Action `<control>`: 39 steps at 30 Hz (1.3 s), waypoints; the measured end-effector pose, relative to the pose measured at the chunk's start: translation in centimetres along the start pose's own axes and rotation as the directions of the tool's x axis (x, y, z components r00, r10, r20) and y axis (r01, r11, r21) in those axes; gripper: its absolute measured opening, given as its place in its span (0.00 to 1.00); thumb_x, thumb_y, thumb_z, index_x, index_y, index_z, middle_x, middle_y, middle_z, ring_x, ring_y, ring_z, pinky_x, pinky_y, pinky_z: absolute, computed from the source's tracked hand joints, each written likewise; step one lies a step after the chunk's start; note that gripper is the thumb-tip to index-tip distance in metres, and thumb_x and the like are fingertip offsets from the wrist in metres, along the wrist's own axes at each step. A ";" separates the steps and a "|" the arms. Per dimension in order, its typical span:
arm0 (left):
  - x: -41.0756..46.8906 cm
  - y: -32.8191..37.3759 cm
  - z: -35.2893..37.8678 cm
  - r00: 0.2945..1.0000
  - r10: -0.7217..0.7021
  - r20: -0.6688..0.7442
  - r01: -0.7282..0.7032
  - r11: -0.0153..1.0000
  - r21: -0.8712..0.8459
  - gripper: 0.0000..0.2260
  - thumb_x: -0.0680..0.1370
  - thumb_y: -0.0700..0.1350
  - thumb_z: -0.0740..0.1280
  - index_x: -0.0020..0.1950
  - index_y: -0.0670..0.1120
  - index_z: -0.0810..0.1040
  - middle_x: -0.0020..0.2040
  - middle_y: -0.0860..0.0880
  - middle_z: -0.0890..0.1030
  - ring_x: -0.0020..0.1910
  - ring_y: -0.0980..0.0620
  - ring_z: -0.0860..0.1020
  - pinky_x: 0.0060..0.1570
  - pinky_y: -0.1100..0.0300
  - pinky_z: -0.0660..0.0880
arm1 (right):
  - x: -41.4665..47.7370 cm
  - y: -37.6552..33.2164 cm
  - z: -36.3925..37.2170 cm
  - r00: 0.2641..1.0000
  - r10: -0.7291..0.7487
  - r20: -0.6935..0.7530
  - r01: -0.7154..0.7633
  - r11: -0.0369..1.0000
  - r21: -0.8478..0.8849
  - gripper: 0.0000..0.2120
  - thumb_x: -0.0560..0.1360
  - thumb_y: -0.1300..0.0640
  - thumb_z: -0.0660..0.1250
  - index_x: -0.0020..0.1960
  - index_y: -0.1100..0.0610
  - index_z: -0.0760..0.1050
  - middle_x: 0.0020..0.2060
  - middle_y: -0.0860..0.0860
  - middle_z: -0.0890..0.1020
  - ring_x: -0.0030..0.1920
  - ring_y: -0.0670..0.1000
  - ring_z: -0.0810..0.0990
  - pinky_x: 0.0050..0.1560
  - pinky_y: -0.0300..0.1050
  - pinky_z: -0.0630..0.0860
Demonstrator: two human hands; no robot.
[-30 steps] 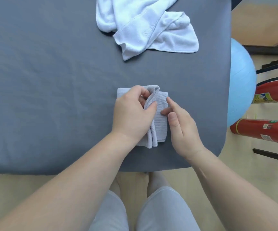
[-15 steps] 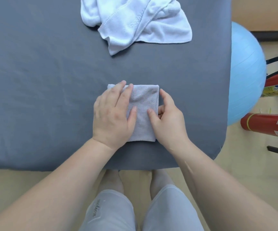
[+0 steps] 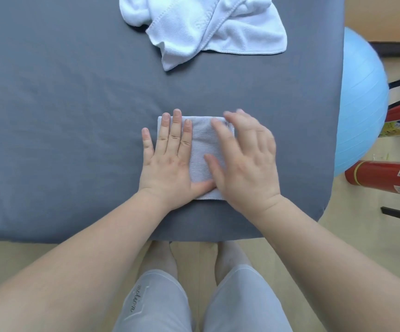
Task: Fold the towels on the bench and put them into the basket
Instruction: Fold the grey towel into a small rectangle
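The folded grey towel (image 3: 201,149) lies on the table (image 3: 50,116). The left grip (image 3: 167,161), open and flat, presses its left half to hold the fold. The right grip (image 3: 244,159), open and blurred, covers its right half, probably smoothing. Beyond it the white towel (image 3: 208,25) lies crumpled.

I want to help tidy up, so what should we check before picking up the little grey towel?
1. Grey towel folded into a flat rectangle: ok.
2. Left hand flat on it, fingers straight: ok.
3. Right hand pressing it: cannot tell, it is blurred.
4. Basket within sight: not ok, none shows.
5. White towel folded: not ok, it lies crumpled at the far end of the bench.
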State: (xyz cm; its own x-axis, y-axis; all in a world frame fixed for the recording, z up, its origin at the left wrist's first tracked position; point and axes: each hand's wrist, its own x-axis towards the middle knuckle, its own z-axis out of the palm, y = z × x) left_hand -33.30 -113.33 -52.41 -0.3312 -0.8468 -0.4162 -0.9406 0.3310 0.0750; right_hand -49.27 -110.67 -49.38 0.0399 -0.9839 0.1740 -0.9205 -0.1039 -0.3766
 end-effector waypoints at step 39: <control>-4.8 -5.1 -1.8 0.970 -0.227 -0.082 0.200 0.946 -0.255 0.53 0.60 0.75 0.69 0.77 0.47 0.63 0.71 0.50 0.68 0.70 0.46 0.63 0.70 0.48 0.59 | -4.8 -3.6 -1.6 0.935 0.231 0.270 -0.175 0.961 -0.214 0.18 0.74 0.38 0.63 0.44 0.52 0.79 0.35 0.49 0.74 0.39 0.56 0.71 0.39 0.50 0.66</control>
State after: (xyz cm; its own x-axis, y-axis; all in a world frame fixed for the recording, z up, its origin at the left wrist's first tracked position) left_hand -27.03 -111.71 -49.20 -0.1139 -0.9311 -0.3464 -0.9750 0.0378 0.2191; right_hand -46.80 -105.34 -47.42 -0.0703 -0.9830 -0.1696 -0.9747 0.1039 -0.1978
